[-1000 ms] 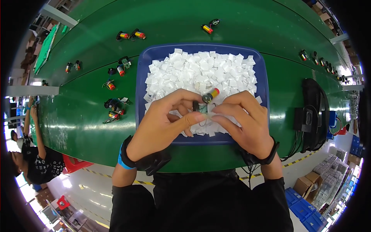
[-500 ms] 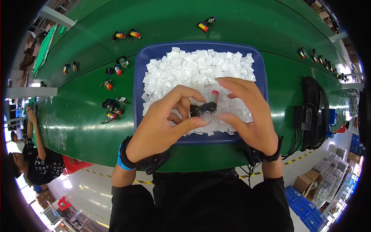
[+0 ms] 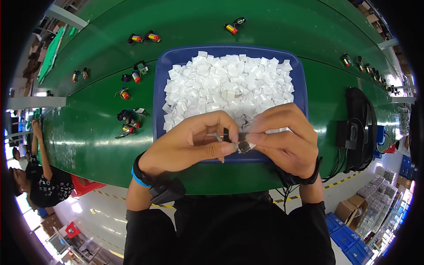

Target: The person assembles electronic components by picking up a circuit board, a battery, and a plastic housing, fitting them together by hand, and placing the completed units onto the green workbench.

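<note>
My left hand (image 3: 194,143) pinches a small black electronic assembly (image 3: 244,146) between thumb and fingers, above the near edge of a blue tray (image 3: 158,97). Part of the assembly looks silvery and round; fingers hide much of the rest. My right hand (image 3: 285,139) is closed on the assembly's right side, thumb and fingertips together, slightly blurred. Beneath and beyond both hands, the tray holds a heap of small white square packets (image 3: 225,79).
On the green table (image 3: 106,145), wired assemblies with red-yellow cylinders (image 3: 128,128) lie left of the tray. Another assembly (image 3: 231,29) lies beyond it, several more (image 3: 346,60) far right. A black bag (image 3: 360,128) sits at right. A person (image 3: 42,176) is at far left.
My right hand has come in from apart and closed on the assembly. Both hands have moved nearer me, and the assembly has turned so its red-tipped cylinder no longer shows.
</note>
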Demonstrator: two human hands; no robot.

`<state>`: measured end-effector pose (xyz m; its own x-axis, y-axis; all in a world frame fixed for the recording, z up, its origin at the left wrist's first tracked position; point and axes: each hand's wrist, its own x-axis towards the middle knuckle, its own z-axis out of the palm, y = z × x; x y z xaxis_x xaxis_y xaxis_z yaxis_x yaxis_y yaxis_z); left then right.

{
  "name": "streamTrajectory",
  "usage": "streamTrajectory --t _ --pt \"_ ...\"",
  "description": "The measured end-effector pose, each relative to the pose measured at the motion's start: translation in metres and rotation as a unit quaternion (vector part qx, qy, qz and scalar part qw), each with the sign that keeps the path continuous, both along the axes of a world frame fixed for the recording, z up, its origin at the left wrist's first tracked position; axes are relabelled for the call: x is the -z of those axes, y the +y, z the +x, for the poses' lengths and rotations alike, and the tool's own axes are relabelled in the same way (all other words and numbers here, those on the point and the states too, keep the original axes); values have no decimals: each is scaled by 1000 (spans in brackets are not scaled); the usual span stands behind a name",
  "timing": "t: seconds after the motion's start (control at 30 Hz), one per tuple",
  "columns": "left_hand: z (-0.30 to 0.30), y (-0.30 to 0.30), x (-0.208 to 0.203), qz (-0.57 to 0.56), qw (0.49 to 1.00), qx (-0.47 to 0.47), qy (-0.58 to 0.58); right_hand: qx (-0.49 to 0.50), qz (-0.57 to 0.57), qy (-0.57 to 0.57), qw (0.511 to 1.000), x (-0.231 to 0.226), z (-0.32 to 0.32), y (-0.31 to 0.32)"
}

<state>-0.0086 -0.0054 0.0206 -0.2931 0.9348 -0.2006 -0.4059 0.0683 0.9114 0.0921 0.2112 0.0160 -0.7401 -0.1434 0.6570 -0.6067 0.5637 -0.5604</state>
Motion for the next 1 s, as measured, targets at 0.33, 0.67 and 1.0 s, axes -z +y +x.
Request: streamTrajectory --t 0.33,0.67,1.0 --pt "10 4 -5 -38 997 -66 24 -4 -98 -129 987 1 3 -6" --pt "18 11 0 -33 973 -74 215 127 -91 -108 982 1 4 -13" --pt "20 18 5 -34 995 -72 56 115 -67 -57 990 6 7 -11"
